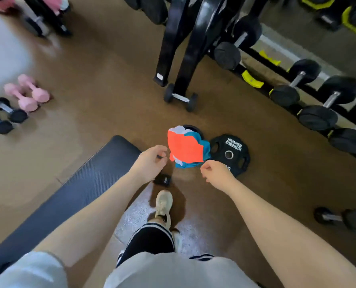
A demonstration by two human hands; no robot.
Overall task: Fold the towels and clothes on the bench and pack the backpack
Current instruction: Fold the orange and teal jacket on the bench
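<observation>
My 2 hands hold a bunched orange-and-teal cloth [186,148] over the floor, beyond the bench [73,196]: left hand [150,163] pinched on 1 edge, right hand [214,173] curled at another. Folding seems underway; next, I judge, spread it flat.

Brown floor [110,80], dumbbell rack [297,65]

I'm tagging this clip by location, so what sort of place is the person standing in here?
Most likely a gym's free-weights area. A rack of black dumbbells runs along the right, a weight plate lies on the floor, and a padded bench sits at the left.
</observation>
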